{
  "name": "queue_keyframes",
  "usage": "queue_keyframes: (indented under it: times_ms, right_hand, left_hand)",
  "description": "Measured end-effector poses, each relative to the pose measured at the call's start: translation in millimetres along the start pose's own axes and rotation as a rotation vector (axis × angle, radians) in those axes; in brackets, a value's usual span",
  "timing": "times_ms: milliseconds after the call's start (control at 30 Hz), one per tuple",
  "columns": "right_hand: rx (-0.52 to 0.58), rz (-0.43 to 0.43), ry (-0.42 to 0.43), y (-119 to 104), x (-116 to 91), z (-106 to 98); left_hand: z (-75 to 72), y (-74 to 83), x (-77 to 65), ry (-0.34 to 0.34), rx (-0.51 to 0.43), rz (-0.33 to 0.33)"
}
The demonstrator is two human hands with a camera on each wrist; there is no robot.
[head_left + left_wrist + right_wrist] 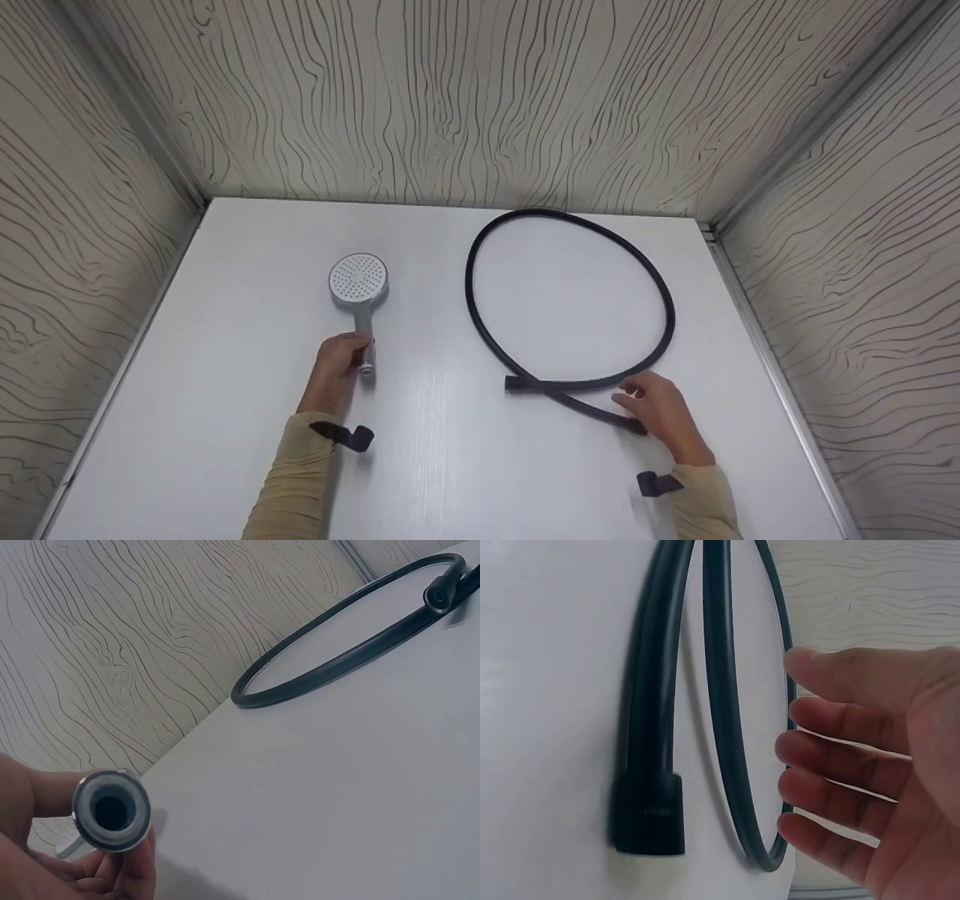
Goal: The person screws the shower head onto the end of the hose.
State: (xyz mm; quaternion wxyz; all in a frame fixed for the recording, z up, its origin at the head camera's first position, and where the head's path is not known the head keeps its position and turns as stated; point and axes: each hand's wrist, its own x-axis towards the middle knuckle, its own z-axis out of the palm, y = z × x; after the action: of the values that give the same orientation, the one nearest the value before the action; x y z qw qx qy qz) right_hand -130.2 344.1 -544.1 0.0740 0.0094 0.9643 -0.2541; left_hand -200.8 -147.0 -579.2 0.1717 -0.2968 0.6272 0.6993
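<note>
The left hand (339,367) is gripping the silver shower head (359,283) by its handle (364,321), thumb and fingers wrapping it; the perforated face is pointing up beyond that hand, while the handle's hollow end (112,838) is facing back towards the wrist. The right hand (660,411) is holding nothing, its fingers curving loosely; the two hands are working well apart. The black hose (540,386) is looping over the white table (450,465), beyond and leftward of the right hand, crossing itself; one collared end (649,814) is lying just beside that hand, the other end (516,384) sitting between the hands. The shower head is probably feeling light, rigid and slick, its handle offering the surest hold; the hose is looking bendy yet springy, its stiffer collar seeming the better place to pinch.
</note>
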Motion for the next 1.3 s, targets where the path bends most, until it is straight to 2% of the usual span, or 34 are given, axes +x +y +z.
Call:
queue_keyframes:
  times_ms: [133,300,533,1033,1200,1300]
  right_hand:
    - [-0.001,-0.097,0.053,-13.2,7.0,10.8]
    - [0.014,-0.177,0.077,-29.0,14.8,23.4]
    - [-0.027,-0.229,0.060,-44.7,20.9,39.2]
    - [-0.097,-0.343,0.020,-58.9,27.2,64.2]
    - [-0.146,-0.381,0.042,-60.8,28.7,69.9]
    - [-0.164,-0.408,0.059,-60.9,29.6,74.6]
  left_hand:
    - [2.7,-2.1,-0.9,-0.003,-0.005,0.024]
    - [4.8,-5.1,-2.4,-0.005,-0.025,0.041]
    - [9.0,-6.2,-5.1,-0.002,-0.091,0.045]
    - [16.3,-9.6,-9.6,-0.013,-0.098,0.055]
    - [16.7,-12.2,-9.4,-0.018,-0.106,0.042]
    - [16.6,-14.0,-10.7,-0.035,-0.143,0.039]
